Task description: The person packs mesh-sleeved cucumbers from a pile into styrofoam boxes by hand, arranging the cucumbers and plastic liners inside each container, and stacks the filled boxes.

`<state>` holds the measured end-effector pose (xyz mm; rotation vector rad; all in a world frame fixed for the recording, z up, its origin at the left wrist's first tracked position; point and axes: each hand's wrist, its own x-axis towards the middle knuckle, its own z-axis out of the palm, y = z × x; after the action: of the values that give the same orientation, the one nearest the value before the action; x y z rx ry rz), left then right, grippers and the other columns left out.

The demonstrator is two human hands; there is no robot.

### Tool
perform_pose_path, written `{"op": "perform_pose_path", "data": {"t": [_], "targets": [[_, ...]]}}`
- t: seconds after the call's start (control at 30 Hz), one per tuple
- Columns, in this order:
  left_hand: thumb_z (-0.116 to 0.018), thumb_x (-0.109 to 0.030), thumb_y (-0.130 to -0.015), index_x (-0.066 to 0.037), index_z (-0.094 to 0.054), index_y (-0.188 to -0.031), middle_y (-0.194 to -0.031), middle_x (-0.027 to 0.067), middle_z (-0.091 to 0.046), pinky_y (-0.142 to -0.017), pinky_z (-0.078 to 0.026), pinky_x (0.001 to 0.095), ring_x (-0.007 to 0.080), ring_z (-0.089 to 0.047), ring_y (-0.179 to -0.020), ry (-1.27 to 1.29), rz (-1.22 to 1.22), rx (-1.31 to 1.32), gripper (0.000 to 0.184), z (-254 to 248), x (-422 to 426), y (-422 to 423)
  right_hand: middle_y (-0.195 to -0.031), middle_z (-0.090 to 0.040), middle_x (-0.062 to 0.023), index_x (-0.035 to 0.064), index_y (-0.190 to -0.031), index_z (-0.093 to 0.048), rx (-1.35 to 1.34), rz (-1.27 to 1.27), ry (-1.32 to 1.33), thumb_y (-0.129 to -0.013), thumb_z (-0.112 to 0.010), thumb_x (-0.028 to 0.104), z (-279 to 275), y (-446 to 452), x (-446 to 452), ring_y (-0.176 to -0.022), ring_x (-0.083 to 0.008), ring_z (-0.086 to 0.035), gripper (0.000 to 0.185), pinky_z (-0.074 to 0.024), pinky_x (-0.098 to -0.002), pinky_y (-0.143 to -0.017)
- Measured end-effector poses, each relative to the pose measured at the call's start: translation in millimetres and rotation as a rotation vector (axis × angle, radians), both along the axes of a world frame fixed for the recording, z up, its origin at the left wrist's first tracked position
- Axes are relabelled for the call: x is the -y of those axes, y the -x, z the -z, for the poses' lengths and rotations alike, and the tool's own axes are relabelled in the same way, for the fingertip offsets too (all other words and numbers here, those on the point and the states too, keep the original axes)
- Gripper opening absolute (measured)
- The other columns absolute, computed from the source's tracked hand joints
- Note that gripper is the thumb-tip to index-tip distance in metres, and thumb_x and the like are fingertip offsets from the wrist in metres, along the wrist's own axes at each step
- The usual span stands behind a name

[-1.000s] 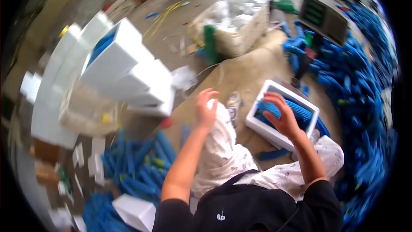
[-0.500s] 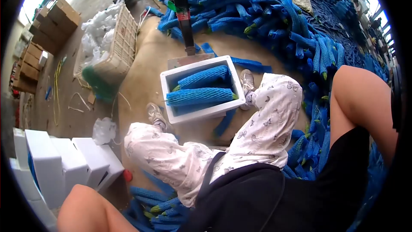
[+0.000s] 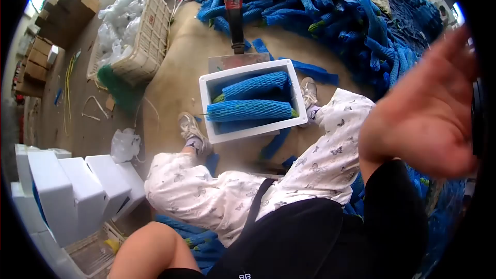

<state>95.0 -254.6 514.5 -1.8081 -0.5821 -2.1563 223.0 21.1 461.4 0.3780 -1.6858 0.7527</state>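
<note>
My right hand (image 3: 426,116) is raised close to the camera at the right edge, blurred. Its palm shows and the fingers stretch upward, apart from the thumb side, with nothing seen in them. Of my left arm only the bent elbow (image 3: 150,250) shows at the bottom left; that hand is out of view. Between my feet, a white foam box (image 3: 253,137) rests on the platform of a scale (image 3: 235,62). Inside lie two long green vegetables in blue foam net sleeves, the nearer sleeved vegetable (image 3: 250,110) and the farther sleeved vegetable (image 3: 256,86). Neither hand touches them.
A large heap of blue-sleeved vegetables (image 3: 330,10) curves round the far and right sides. At left stand a plastic crate (image 3: 142,54) with clear bags, cardboard boxes (image 3: 67,13) and several white foam boxes (image 3: 85,186). The scale's post (image 3: 235,20) rises behind the box.
My right arm has swung so that the hand now shows at the right, where only a bent arm was before. My left elbow has shifted right. The view has tilted slightly downward.
</note>
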Motion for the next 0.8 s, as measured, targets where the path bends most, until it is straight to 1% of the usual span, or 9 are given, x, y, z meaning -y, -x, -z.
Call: {"op": "perform_pose_path", "data": {"t": [0.1, 0.2, 0.23, 0.33, 0.37, 0.43, 0.53, 0.67, 0.8], "targets": [[-0.050, -0.021, -0.089, 0.001, -0.039, -0.133, -0.136, 0.0185, -0.042, -0.109, -0.028, 0.0416, 0.0233, -0.037, -0.130, 0.260, -0.415, 0.367, 0.051, 102.2, -8.9, 35.2, -0.122, -0.052, -0.0159, 0.0039, -0.123, -0.049, 0.666, 0.012, 0.257, -0.084, -0.063, 0.009, 126.5, 66.7, -11.5, -0.110, -0.0320, -0.052, 0.042, -0.0444, -0.0384, -0.091], [-0.066, -0.018, -0.078, 0.001, -0.025, -0.142, -0.145, 0.0236, -0.031, -0.110, -0.025, 0.0449, 0.0328, -0.029, -0.136, 1.510, -0.713, 0.766, 0.079, 329.0, -17.8, 81.7, -0.121, -0.052, -0.0196, 0.0114, -0.130, -0.047, 1.082, -0.091, -0.076, -0.073, -0.073, 0.025, 280.0, 112.0, -3.2, -0.113, -0.0362, -0.051, 0.064, -0.0445, -0.0417, -0.093], [-0.071, -0.023, -0.073, 0.001, -0.022, -0.143, -0.144, 0.0284, -0.029, -0.110, -0.024, 0.0445, 0.0366, -0.027, -0.136, 1.668, -0.850, 0.412, 0.089, 378.5, -27.2, 72.6, -0.122, -0.054, -0.0193, 0.0112, -0.133, -0.045, 1.487, -0.169, -0.219, -0.076, -0.071, 0.030, 268.6, 118.9, 4.7, -0.113, -0.0356, -0.052, 0.065, -0.0433, -0.0417, -0.096], [-0.071, -0.029, -0.072, -0.003, -0.018, -0.145, -0.135, 0.0295, -0.041, -0.100, -0.038, 0.0416, 0.0397, -0.043, -0.124, 1.790, -0.649, 0.495, 0.094, 446.9, -49.4, 59.0, -0.113, -0.060, -0.0138, 0.0122, -0.126, -0.051, 1.413, -0.130, -0.450, -0.068, -0.073, 0.039, 318.2, 127.5, 18.3, -0.104, -0.0318, -0.056, 0.068, -0.0459, -0.0400, -0.089], [-0.068, -0.025, -0.075, -0.009, -0.025, -0.143, -0.127, 0.0259, -0.050, -0.093, -0.043, 0.0429, 0.0394, -0.052, -0.114, 1.935, -0.527, 0.573, 0.082, 437.5, -61.5, 58.5, -0.112, -0.059, -0.0134, 0.0127, -0.125, -0.051, 1.457, -0.090, -0.480, -0.065, -0.074, 0.038, 309.9, 129.1, 21.5, -0.106, -0.0316, -0.054, 0.069, -0.0445, -0.0404, -0.090], [-0.062, -0.023, -0.080, -0.012, -0.035, -0.137, -0.121, 0.0223, -0.055, -0.087, -0.045, 0.0446, 0.0397, -0.056, -0.107, 1.638, -0.689, 0.548, 0.064, 464.9, -68.2, 50.6, -0.117, -0.055, -0.0144, 0.0120, -0.123, -0.052, 1.480, -0.195, -0.524, -0.063, -0.076, 0.036, 293.7, 130.4, 19.7, -0.109, -0.0319, -0.051, 0.069, -0.0425, -0.0410, -0.092], [-0.052, -0.024, -0.087, -0.010, -0.041, -0.131, -0.114, 0.0201, -0.060, -0.085, -0.046, 0.0448, 0.0394, -0.057, -0.104, 1.617, -0.795, 0.576, 0.047, 451.4, -75.2, 44.2, -0.115, -0.051, -0.0176, 0.0113, -0.123, -0.050, 1.324, -0.272, -0.336, -0.062, -0.080, 0.029, 296.8, 117.7, 24.3, -0.109, -0.0335, -0.053, 0.070, -0.0472, -0.0406, -0.089], [-0.049, -0.030, -0.088, -0.016, -0.034, -0.140, -0.115, 0.0193, -0.060, -0.083, -0.046, 0.0436, 0.0388, -0.057, -0.105, 1.655, -0.780, 0.718, 0.055, 415.2, -83.3, 38.9, -0.107, -0.056, -0.0105, 0.0382, -0.140, -0.034, 1.323, -0.208, -0.488, -0.074, -0.072, 0.015, 234.2, 116.9, 34.6, -0.081, -0.0259, -0.063, 0.079, -0.0520, -0.0309, -0.058], [-0.050, -0.025, -0.088, -0.021, -0.026, -0.146, -0.129, 0.0173, -0.050, -0.084, -0.046, 0.0445, 0.0382, -0.053, -0.111, 1.664, -0.789, 0.703, 0.063, 423.5, -81.9, 40.1, -0.097, -0.055, -0.0077, 0.0430, -0.137, -0.037, 0.897, -0.045, -0.609, -0.076, -0.064, 0.010, 247.6, 120.5, 41.1, -0.071, -0.0190, -0.059, 0.075, -0.0468, -0.0282, -0.053]]}}
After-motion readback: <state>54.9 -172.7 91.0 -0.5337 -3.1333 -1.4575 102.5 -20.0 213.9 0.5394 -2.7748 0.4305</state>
